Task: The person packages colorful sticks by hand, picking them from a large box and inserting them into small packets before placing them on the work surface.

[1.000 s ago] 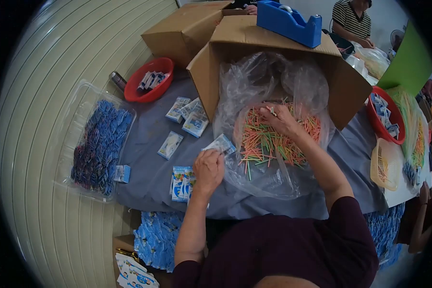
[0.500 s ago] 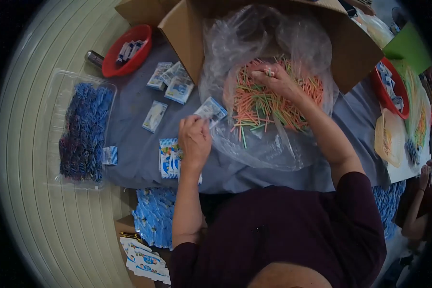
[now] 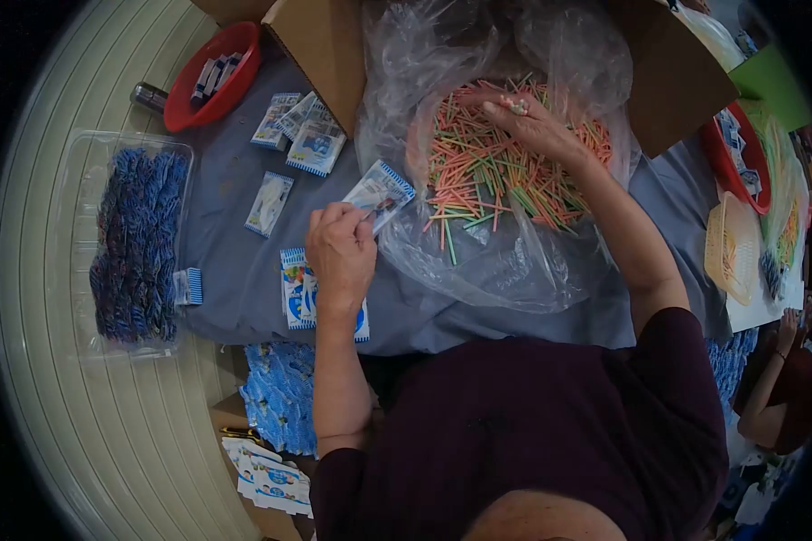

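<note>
My left hand (image 3: 343, 248) is closed on the lower end of a small clear packet (image 3: 381, 197) with blue striped ends. That packet slants up toward a large clear plastic bag (image 3: 514, 279). Inside the opened bag is a heap of short thin pink, orange and green sticks (image 3: 487, 171). Over the far part of the heap lies my right hand (image 3: 534, 126), its fingers stretched out among the sticks; the fingertips are partly hard to make out. Printed blue and white packets (image 3: 299, 298) lie beside my left wrist, and another packet (image 3: 269, 205) is farther up the cloth.
An open cardboard box (image 3: 320, 63) stands around the bag. Stacked packets (image 3: 316, 144) lie against its flap. At left are a red bowl (image 3: 244, 86) and a clear tray (image 3: 81, 207) of dark blue packets. Another red bowl (image 3: 760, 135) and a basket (image 3: 717, 243) stand at right, near another person's arm (image 3: 767, 388).
My right hand's fingers have gone from bunched together to stretched out over the sticks. My left hand keeps its hold on the packet. The whole view has shifted slightly.
</note>
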`<action>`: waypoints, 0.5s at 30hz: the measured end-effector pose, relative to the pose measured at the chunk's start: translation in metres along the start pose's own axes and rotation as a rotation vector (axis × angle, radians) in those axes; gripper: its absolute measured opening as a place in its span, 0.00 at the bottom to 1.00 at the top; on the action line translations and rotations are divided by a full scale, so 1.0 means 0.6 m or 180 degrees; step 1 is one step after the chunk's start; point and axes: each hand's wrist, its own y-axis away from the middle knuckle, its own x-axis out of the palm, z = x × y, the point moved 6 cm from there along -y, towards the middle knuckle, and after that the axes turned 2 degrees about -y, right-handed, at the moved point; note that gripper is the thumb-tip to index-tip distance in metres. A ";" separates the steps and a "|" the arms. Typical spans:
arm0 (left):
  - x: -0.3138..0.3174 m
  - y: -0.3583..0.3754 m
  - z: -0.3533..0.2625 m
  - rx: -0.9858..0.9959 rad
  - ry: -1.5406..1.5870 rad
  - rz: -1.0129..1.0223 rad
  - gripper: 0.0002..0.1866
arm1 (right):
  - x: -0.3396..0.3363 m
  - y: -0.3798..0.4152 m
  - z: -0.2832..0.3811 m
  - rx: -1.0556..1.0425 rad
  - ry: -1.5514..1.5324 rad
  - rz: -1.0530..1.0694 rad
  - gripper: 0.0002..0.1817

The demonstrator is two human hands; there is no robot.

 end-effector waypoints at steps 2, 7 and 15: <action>-0.004 -0.009 0.007 -0.0348 0.0326 -0.0071 0.06 | -0.021 0.006 0.033 -0.0404 -0.0034 -0.0601 0.23; 0.005 -0.008 -0.025 -0.0734 0.2132 -0.0082 0.05 | -0.013 0.023 0.082 -0.0450 -0.1484 -0.0713 0.23; 0.061 -0.002 -0.087 -0.1040 0.3429 0.0418 0.07 | 0.101 0.036 0.175 -0.0689 -0.1520 0.0189 0.33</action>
